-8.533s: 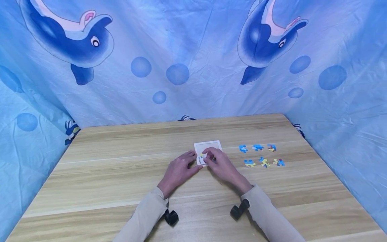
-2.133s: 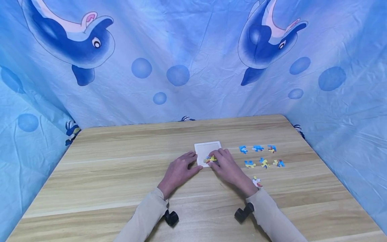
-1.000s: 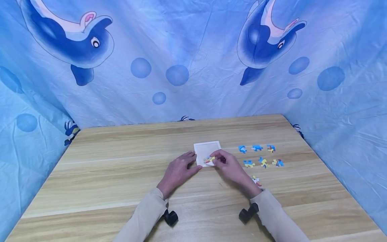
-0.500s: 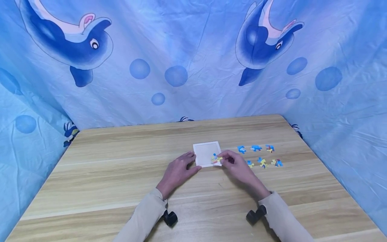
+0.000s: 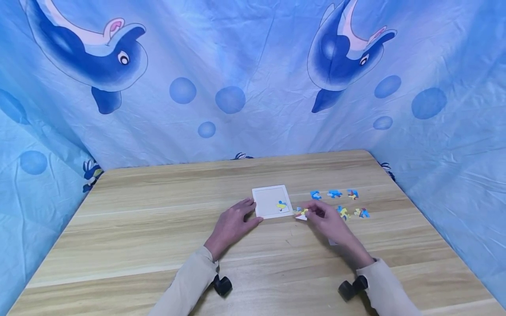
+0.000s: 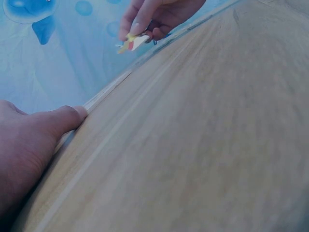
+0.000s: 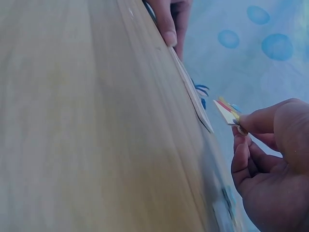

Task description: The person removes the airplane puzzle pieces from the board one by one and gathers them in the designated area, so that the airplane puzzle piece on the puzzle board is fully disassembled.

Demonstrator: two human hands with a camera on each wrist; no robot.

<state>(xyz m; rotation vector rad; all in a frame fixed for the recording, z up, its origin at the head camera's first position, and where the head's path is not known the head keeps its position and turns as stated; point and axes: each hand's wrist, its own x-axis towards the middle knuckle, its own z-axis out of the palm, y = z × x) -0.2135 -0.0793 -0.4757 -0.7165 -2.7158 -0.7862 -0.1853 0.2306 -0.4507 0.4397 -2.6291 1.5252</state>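
Note:
A square white puzzle tray [image 5: 266, 199] lies mid-table, one blue-and-yellow jigsaw piece [image 5: 281, 206] at its lower right inside. My left hand [image 5: 236, 219] rests at the tray's near left corner, fingertips along the left edge, thumb at the near edge. Just off the tray's right side, my right hand [image 5: 329, 223] pinches a yellow, red and white jigsaw piece [image 5: 302, 213] between thumb and fingers. In the right wrist view this held piece [image 7: 226, 112] shows its pale side, raised above the table. The right hand and forearm hide much of the loose pieces beneath.
Several loose jigsaw pieces lie right of the tray, among them blue ones [image 5: 334, 193] in a far row and yellow-blue ones [image 5: 362, 213] nearer. A white corner of another piece [image 5: 333, 242] shows under the right wrist. A dolphin-print curtain [image 5: 253, 87] encloses the table's far side.
My right hand has moved right from over the tray, carrying the yellow-red-white piece. The blue-and-yellow piece now lies uncovered in the tray. My left hand has stayed in place.

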